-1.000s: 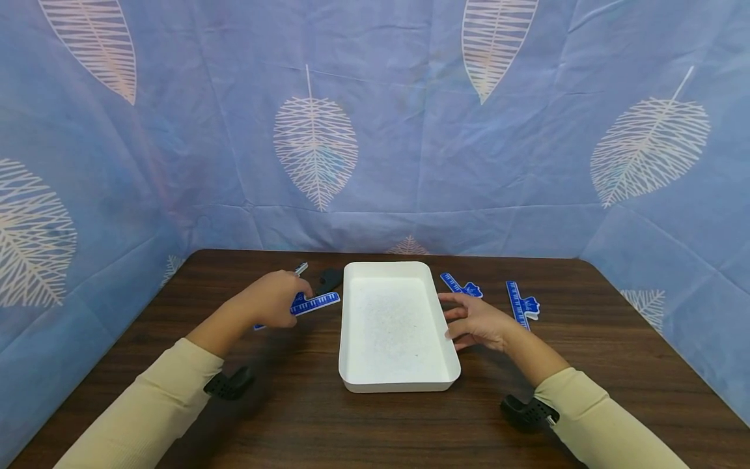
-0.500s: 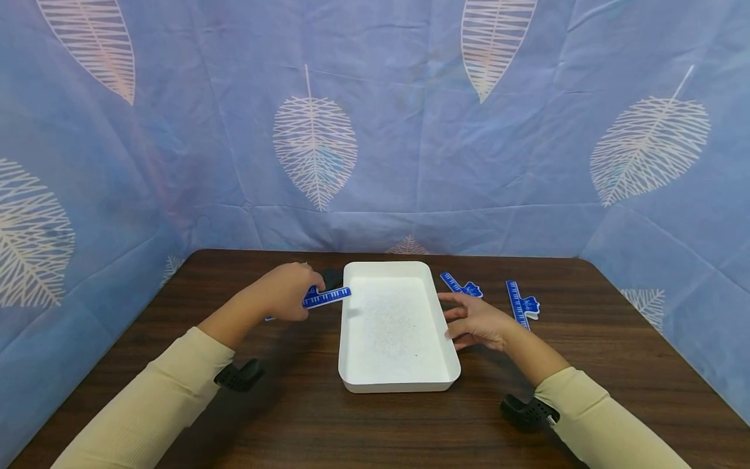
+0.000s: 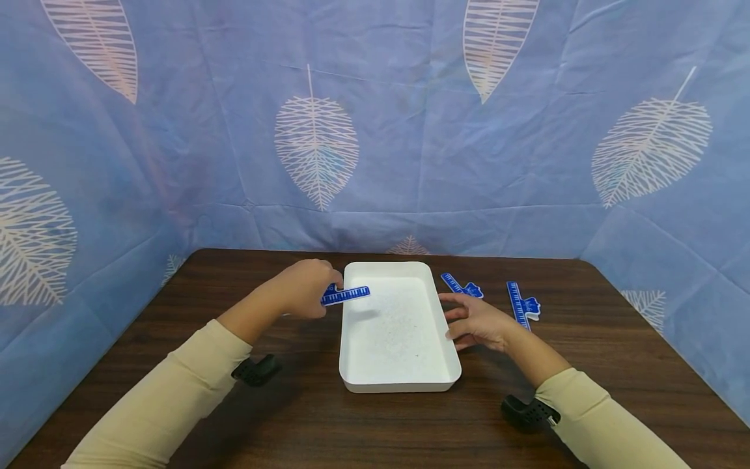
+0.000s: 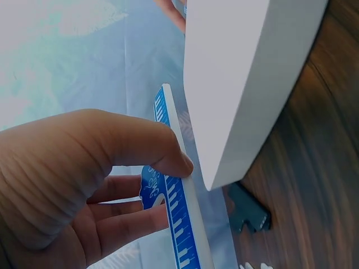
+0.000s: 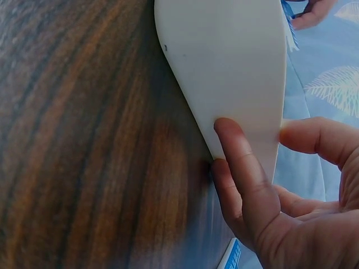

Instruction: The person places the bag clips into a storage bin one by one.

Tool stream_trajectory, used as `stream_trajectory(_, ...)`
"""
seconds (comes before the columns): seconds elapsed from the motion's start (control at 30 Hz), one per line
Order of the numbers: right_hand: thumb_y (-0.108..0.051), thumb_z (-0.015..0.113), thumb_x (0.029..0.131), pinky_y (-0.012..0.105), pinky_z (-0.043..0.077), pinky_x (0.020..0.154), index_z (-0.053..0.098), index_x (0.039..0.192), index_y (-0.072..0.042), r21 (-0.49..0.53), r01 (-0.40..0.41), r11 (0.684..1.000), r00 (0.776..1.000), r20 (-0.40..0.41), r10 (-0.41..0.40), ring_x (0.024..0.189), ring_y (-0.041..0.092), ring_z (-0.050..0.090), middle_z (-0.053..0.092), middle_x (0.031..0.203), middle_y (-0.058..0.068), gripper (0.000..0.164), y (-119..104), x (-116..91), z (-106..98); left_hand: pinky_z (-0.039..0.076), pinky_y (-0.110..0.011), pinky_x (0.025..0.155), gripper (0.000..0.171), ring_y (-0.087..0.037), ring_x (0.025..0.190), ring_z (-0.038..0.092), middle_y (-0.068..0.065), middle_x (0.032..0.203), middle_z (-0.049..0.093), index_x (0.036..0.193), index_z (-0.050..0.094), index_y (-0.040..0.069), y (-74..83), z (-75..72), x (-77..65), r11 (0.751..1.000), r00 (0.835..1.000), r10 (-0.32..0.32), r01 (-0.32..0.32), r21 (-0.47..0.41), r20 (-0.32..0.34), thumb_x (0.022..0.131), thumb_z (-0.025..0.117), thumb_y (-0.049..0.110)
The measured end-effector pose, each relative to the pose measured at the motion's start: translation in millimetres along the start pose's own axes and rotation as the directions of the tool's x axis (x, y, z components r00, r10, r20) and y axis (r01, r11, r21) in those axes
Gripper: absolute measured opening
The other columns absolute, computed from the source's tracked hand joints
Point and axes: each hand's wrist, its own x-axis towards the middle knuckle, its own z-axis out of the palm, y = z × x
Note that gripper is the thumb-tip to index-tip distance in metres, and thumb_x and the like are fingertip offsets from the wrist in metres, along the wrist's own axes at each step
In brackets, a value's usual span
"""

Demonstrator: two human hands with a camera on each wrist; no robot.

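My left hand (image 3: 305, 286) pinches a blue music clip (image 3: 347, 296) with a piano-key edge between thumb and fingers. The clip's free end reaches over the left rim of a white rectangular tray (image 3: 398, 381), and a shadow falls on the tray floor below it. In the left wrist view the thumb presses the clip's white edge, with the fingers behind it. My right hand (image 3: 477, 322) rests spread fingertips against the tray's right outer wall; in the right wrist view one fingertip (image 5: 291, 133) sits at the rim.
Two more blue clips lie right of the tray, one behind my right hand (image 3: 471, 290) and another farther right (image 3: 518, 305). A small black object (image 4: 249, 210) lies beside the tray on the dark wooden table (image 3: 375, 430). A leaf-patterned blue curtain (image 3: 387, 163) hangs behind.
My left hand has moved right with the clip, from beside the tray until the clip's end overhangs its left rim. The right hand and the tray have stayed in place.
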Motion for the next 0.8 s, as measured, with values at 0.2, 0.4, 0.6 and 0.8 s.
stream_trajectory(0.2, 0.01, 0.065, 0.078, 0.051, 0.056, 0.079, 0.012, 0.153, 0.0, 0.005, 0.0, 1.0, 1.0, 0.008, 0.0, 0.102, 0.036, 0.064, 0.043, 0.135, 0.036, 0.093, -0.2, -0.6, 0.6, 0.051, -0.031, 0.07, 0.038, -0.014, 0.076, 0.056, -0.002, 0.09, 0.066, 0.108, 0.07, 0.006, 6.5, -3.1, 11.0, 0.998, 0.998, 0.058, -0.058, 0.029, -0.005, 0.071, 0.076, 0.007)
stream_trajectory(0.4, 0.01, 0.065, 0.078, 0.051, 0.056, 0.079, 0.012, 0.153, 0.0, 0.003, -0.001, 1.0, 1.0, 0.005, 0.001, 0.102, 0.036, 0.064, 0.044, 0.135, 0.035, 0.093, -0.1, -0.8, 0.9, 0.053, -0.033, 0.071, 0.04, -0.015, 0.077, 0.058, -0.003, 0.094, 0.067, 0.112, 0.07, 0.006, 10.3, -3.2, 19.6, 0.997, 0.997, 0.078, -0.078, 0.026, 0.013, 0.072, 0.076, 0.007)
stream_trajectory(0.6, 0.01, 0.066, 0.077, 0.051, 0.056, 0.078, 0.012, 0.154, 0.0, -0.002, -0.001, 1.0, 1.0, 0.001, 0.001, 0.101, 0.036, 0.064, 0.045, 0.134, 0.035, 0.094, -0.5, -0.7, 1.5, 0.053, -0.034, 0.079, 0.041, -0.016, 0.083, 0.059, -0.003, 0.099, 0.068, 0.114, 0.071, 0.008, 14.2, -2.7, 26.9, 0.996, 0.996, 0.079, -0.08, 0.029, 0.029, 0.073, 0.076, 0.009)
stream_trajectory(0.8, 0.01, 0.066, 0.077, 0.05, 0.056, 0.078, 0.013, 0.154, 0.0, -0.009, -0.002, 1.0, 1.0, -0.009, 0.002, 0.102, 0.036, 0.064, 0.045, 0.135, 0.035, 0.094, -1.1, -0.7, 2.7, 0.053, -0.033, 0.081, 0.043, -0.014, 0.083, 0.058, -0.002, 0.101, 0.069, 0.116, 0.07, 0.011, 19.3, -2.4, 33.9, 0.997, 0.997, 0.064, -0.067, 0.047, 0.053, 0.074, 0.077, 0.012)
